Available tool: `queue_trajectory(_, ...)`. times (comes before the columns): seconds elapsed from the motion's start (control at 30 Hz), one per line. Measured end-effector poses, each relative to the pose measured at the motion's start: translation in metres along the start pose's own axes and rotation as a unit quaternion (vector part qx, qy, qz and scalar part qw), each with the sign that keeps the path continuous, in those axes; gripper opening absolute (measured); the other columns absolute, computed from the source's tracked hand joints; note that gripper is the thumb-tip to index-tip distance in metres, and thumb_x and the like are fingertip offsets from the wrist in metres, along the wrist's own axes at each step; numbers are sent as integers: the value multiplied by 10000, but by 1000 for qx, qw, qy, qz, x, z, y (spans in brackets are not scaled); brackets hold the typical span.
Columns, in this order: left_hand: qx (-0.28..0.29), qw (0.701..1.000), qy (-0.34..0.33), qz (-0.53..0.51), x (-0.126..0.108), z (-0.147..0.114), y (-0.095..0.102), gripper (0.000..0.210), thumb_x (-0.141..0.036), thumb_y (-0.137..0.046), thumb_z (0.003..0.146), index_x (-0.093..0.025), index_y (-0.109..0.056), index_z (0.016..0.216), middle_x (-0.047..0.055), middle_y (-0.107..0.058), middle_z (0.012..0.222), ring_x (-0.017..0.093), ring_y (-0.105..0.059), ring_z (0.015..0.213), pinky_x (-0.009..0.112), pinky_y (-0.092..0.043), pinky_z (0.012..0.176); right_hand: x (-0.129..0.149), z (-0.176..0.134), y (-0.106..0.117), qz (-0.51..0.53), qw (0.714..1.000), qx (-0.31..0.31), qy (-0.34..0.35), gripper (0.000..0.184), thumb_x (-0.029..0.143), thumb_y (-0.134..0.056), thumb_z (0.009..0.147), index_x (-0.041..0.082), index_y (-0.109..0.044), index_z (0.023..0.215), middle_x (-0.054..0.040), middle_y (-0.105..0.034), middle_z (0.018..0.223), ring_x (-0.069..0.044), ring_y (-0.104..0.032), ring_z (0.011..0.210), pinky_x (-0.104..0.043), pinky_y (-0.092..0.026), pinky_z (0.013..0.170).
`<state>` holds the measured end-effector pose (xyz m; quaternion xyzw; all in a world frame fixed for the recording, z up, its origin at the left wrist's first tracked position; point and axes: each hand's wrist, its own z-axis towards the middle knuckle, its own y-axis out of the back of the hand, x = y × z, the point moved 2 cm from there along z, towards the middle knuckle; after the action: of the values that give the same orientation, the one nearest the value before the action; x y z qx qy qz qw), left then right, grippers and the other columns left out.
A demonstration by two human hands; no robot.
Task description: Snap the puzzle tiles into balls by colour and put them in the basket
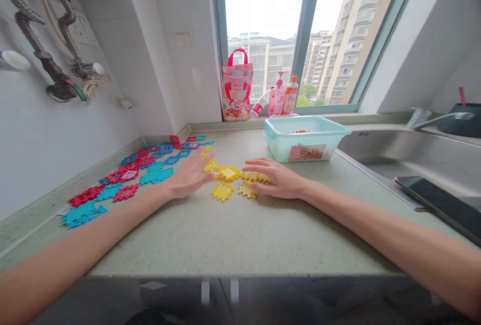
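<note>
Several flat yellow toy building pieces with notched edges lie in a loose group at the middle of the counter. My left hand is open at their left side, fingers spread, with some yellow pieces partly behind it. From the right, my right hand reaches over the group with its fingers stretched out, partly covering a yellow piece. Whether its fingertips press on the pieces I cannot tell. Left of my left hand lie red pieces, blue pieces and turquoise pieces, spread toward the wall.
A light green plastic tub with something orange inside stands at the back right. Beyond it are a pump bottle, an orange-capped bottle and a red-handled bag on the sill. A phone lies by the sink.
</note>
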<state>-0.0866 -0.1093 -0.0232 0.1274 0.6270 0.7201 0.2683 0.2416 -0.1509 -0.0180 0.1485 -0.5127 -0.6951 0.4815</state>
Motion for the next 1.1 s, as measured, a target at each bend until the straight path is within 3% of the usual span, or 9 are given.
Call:
queue_trajectory(0.07, -2, 1000, 13, 13, 23, 4, 5, 971, -885, -223, 954, -291, -233, 1722, 119, -226, 1777, 414, -88, 1651, 673, -64, 1310, -7, 0, 1, -10, 999, 22, -26, 691, 606, -617, 1008, 289, -487, 1608, -154, -473, 1656, -351, -444, 1524, -619, -339, 1254)
queue_trajectory(0.17, -18, 999, 33, 28, 45, 4, 9, 1004, -923, -312, 907, -320, -276, 1710, 104, -262, 1767, 466, -112, 1635, 697, -57, 1297, -13, 2, 0, -1, 995, 74, -74, 992, 754, -628, 937, 317, -207, 1723, -166, -167, 1783, -410, -196, 1631, -678, -187, 1288)
queue_trajectory(0.23, -13, 999, 37, 33, 46, 1, 10, 1069, -953, -378, 860, -326, -249, 1716, 101, -199, 1784, 498, -74, 1630, 728, -22, 1280, -14, 3, -2, 0, 990, 103, -97, 1096, 820, -633, 888, 339, -125, 1730, -160, 17, 1797, -446, -32, 1643, -720, -107, 1278)
queue_trajectory(0.33, 2, 999, 31, 25, 32, 0, 12, 1115, -967, -330, 859, -310, -120, 1735, 124, -43, 1801, 498, 20, 1633, 780, 44, 1237, -14, 5, -3, 1, 986, 130, -109, 1106, 860, -618, 865, 368, -124, 1723, -126, 138, 1788, -464, 82, 1630, -735, -68, 1270)
queue_trajectory(0.53, -8, 997, 81, 17, 16, 48, 24, 1056, -928, -182, 918, -258, -128, 1733, 183, 56, 1787, 488, 54, 1633, 809, 35, 1193, -14, 5, -2, 6, 984, 132, -117, 1047, 876, -574, 877, 406, -151, 1712, -84, 125, 1795, -455, 56, 1636, -708, -86, 1285)
queue_trajectory(0.6, 16, 993, 111, 24, 20, 69, 20, 1044, -921, -161, 923, -259, -157, 1730, 178, 44, 1785, 462, 50, 1641, 782, 5, 1214, -12, 5, -1, 3, 984, 128, -121, 1050, 886, -573, 869, 404, -171, 1711, -89, 107, 1796, -456, 51, 1635, -716, -88, 1282)
queue_trajectory(0.73, 77, 992, 99, 18, 22, 89, 2, 1016, -891, -122, 943, -247, -189, 1727, 162, -75, 1780, 393, -29, 1656, 695, -31, 1271, -11, 5, 0, 7, 984, 124, -128, 1102, 896, -572, 859, 352, -155, 1722, -141, 70, 1792, -436, 31, 1642, -709, -76, 1284)
queue_trajectory(0.93, 137, 990, -12, -33, -4, 62, 1, 1057, -927, -224, 925, -235, -204, 1723, 163, -113, 1774, 389, -56, 1655, 620, -117, 1302, -19, 3, -5, 27, 988, 97, -115, 1123, 873, -609, 857, 333, -148, 1727, -165, -11, 1791, -429, -17, 1646, -708, -100, 1284)
queue_trajectory(1.1, 155, 985, -74, -31, -35, 34, 7, 1229, -954, -562, 779, -300, -138, 1730, 187, -98, 1779, 450, -65, 1641, 677, -131, 1283, -22, 3, -8, 22, 991, 86, -100, 1149, 854, -692, 809, 348, -206, 1719, -155, -73, 1793, -454, -84, 1639, -698, -179, 1280)
